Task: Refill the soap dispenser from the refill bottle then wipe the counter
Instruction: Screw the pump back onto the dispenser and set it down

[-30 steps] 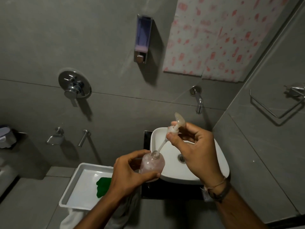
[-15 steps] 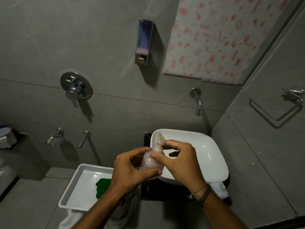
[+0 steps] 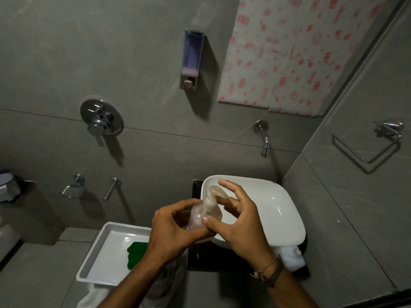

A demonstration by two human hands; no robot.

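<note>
My left hand [image 3: 171, 227] grips a small clear soap dispenser bottle [image 3: 196, 216] holding pinkish liquid, in front of the white basin [image 3: 278, 210]. Its pale pump head [image 3: 211, 200] sits pushed down on the bottle neck. My right hand [image 3: 242, 223] pinches the pump collar with thumb and forefinger, the other fingers spread. A white container [image 3: 289, 256], partly hidden by my right wrist and the basin, stands on the black counter [image 3: 199, 256]. A green cloth [image 3: 135, 254] lies in a white tray [image 3: 104, 247] to the left.
A wall-mounted dispenser [image 3: 191, 58] hangs above, with a wall tap [image 3: 263, 138] over the basin. A shower mixer [image 3: 101, 121] and two taps are on the left wall, a towel ring [image 3: 367, 143] on the right. A white cloth [image 3: 93, 295] hangs under the tray.
My right hand lowered the pump with its tube into the bottle and seated it on the neck. The left hand kept holding the bottle in place.
</note>
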